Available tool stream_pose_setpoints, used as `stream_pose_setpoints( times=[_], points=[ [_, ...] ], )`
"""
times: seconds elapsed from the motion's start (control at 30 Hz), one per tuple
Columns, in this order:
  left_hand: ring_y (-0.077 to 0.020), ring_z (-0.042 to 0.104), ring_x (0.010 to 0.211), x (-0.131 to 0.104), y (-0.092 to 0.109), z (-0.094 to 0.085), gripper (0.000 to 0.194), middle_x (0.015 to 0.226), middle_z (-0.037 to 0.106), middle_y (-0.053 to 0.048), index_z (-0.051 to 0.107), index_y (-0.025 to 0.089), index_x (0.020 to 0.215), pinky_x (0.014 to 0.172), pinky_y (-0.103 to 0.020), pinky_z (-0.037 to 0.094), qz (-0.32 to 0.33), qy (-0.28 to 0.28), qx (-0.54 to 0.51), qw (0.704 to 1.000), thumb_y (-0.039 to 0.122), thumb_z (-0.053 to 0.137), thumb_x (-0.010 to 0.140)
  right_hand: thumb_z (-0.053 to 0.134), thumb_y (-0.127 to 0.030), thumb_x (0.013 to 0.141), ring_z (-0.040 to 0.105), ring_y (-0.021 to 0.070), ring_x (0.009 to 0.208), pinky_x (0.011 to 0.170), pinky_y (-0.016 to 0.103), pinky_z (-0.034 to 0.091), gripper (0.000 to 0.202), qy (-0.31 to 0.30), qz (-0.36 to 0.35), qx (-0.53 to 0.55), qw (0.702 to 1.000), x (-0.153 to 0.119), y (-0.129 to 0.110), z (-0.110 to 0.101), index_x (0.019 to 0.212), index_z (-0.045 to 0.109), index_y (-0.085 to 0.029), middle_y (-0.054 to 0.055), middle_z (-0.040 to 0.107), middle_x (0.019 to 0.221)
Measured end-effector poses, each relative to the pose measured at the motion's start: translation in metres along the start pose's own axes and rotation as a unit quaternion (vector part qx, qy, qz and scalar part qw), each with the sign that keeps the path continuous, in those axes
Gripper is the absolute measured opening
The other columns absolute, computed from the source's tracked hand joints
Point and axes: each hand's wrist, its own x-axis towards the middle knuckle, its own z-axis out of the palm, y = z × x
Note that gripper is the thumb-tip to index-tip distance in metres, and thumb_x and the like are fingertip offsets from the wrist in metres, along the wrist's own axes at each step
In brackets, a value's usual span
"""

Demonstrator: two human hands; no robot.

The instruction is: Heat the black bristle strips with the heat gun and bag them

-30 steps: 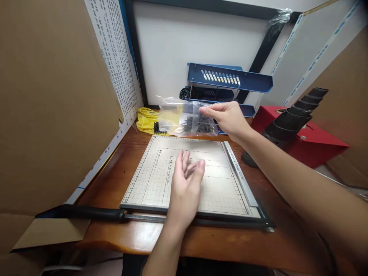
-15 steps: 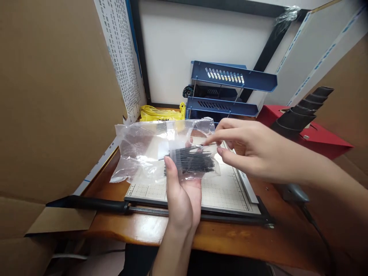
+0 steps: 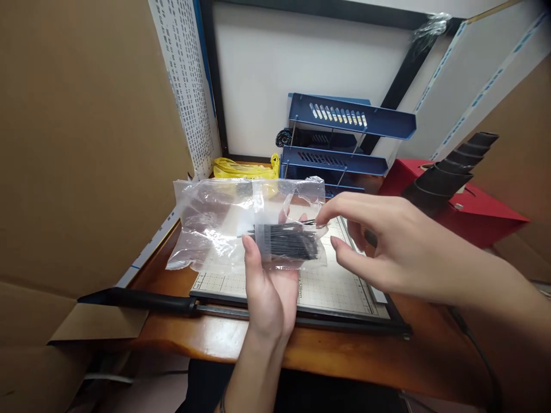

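A clear plastic bag [image 3: 206,229] rests across my left hand [image 3: 269,298], whose thumb presses on it from the near side while the fingers support it from beneath. Inside lies a bundle of thin black strips [image 3: 293,242], their ends pointing right toward the torn side of the bag. My right hand [image 3: 379,241] is at that side, thumb and index finger apart. Its index fingertip touches or nearly touches a few strips that lie apart from the bundle's top. Under both hands is a paper cutter [image 3: 336,292] with a gridded cream board.
The cutter's black handle [image 3: 150,301] points left along the table's front edge. Blue tiered trays [image 3: 344,158] stand at the back, beside a yellow plastic bag [image 3: 245,168]. A red box [image 3: 491,212] with a rolled black sheet [image 3: 447,172] is on the right. Cardboard [image 3: 86,143] walls the left.
My right hand has shifted slightly right and down, and a few strips now show apart at its index fingertip. My left hand keeps the bag in nearly the same place.
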Motion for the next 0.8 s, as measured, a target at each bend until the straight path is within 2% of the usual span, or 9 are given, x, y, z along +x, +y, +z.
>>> stream_pose_setpoints(
  times=[0.07, 0.17, 0.27, 0.33, 0.47, 0.53, 0.67, 0.8],
  points=[
    [-0.0271, 0.071, 0.120, 0.000, 0.000, -0.001, 0.050, 0.118, 0.078, -0.008, 0.078, 0.024, 0.116, 0.107, -0.042, 0.054, 0.003, 0.003, 0.012, 1.000, 0.066, 0.059, 0.097, 0.060, -0.017, 0.086, 0.060, 0.0114, 0.069, 0.069, 0.025, 0.047, 0.017, -0.022, 0.005, 0.015, 1.000, -0.001, -0.001, 0.002, 0.101, 0.068, -0.020, -0.001, 0.069, 0.083],
    [-0.0280, 0.070, 0.122, 0.000, 0.001, -0.002, 0.050, 0.120, 0.078, -0.008, 0.079, 0.024, 0.114, 0.105, -0.042, 0.055, 0.008, 0.003, 0.037, 0.999, 0.066, 0.060, 0.096, 0.063, -0.017, 0.086, 0.063, 0.0115, 0.070, 0.068, 0.025, 0.048, 0.014, -0.040, 0.015, 0.057, 0.997, -0.004, -0.002, 0.002, 0.099, 0.066, -0.022, -0.002, 0.070, 0.083],
    [-0.0290, 0.071, 0.120, 0.000, 0.003, -0.003, 0.049, 0.121, 0.078, -0.006, 0.079, 0.025, 0.111, 0.107, -0.044, 0.054, 0.024, -0.002, 0.048, 0.999, 0.068, 0.062, 0.094, 0.064, -0.020, 0.088, 0.069, 0.0152, 0.082, 0.077, 0.028, 0.053, 0.013, -0.004, 0.017, 0.076, 0.997, -0.006, -0.003, 0.002, 0.100, 0.067, -0.023, 0.001, 0.075, 0.096],
    [-0.0300, 0.070, 0.121, 0.000, 0.004, -0.002, 0.047, 0.120, 0.078, -0.005, 0.080, 0.027, 0.110, 0.109, -0.045, 0.053, 0.036, -0.006, 0.052, 0.998, 0.068, 0.063, 0.093, 0.066, -0.023, 0.090, 0.071, 0.0180, 0.095, 0.085, 0.030, 0.055, 0.022, 0.019, 0.010, 0.068, 0.997, -0.007, -0.003, 0.002, 0.112, 0.068, -0.024, 0.003, 0.076, 0.110],
    [-0.0296, 0.069, 0.124, 0.002, 0.006, -0.001, 0.044, 0.117, 0.079, -0.005, 0.080, 0.026, 0.107, 0.111, -0.044, 0.052, 0.053, -0.033, 0.060, 0.996, 0.064, 0.062, 0.095, 0.066, -0.030, 0.093, 0.071, 0.0219, 0.116, 0.099, 0.033, 0.055, 0.041, -0.017, -0.004, 0.048, 0.999, -0.010, -0.003, 0.004, 0.133, 0.066, -0.022, 0.005, 0.072, 0.129],
    [-0.0299, 0.069, 0.124, 0.003, 0.007, 0.000, 0.043, 0.117, 0.079, -0.005, 0.080, 0.026, 0.107, 0.111, -0.046, 0.052, 0.056, -0.037, 0.061, 0.996, 0.064, 0.063, 0.095, 0.066, -0.032, 0.094, 0.072, 0.0224, 0.114, 0.098, 0.033, 0.056, 0.041, -0.030, 0.000, 0.051, 0.998, -0.012, -0.004, 0.005, 0.133, 0.067, -0.021, 0.006, 0.074, 0.127],
    [-0.0308, 0.073, 0.117, 0.008, 0.011, 0.003, 0.046, 0.110, 0.080, -0.004, 0.081, 0.027, 0.103, 0.108, -0.047, 0.054, 0.041, -0.026, 0.069, 0.996, 0.069, 0.065, 0.091, 0.067, -0.029, 0.094, 0.075, 0.0175, 0.096, 0.085, 0.027, 0.057, 0.032, -0.020, -0.011, 0.078, 0.997, -0.015, -0.005, 0.010, 0.125, 0.071, -0.023, 0.003, 0.078, 0.110],
    [-0.0292, 0.075, 0.112, 0.012, 0.019, 0.009, 0.039, 0.105, 0.080, -0.003, 0.080, 0.028, 0.100, 0.103, -0.046, 0.057, 0.043, -0.013, 0.065, 0.997, 0.063, 0.064, 0.095, 0.069, -0.028, 0.092, 0.072, 0.0186, 0.101, 0.084, 0.028, 0.057, 0.026, 0.010, -0.015, 0.081, 0.997, -0.019, -0.001, 0.015, 0.117, 0.073, -0.022, 0.006, 0.075, 0.118]
  ],
)
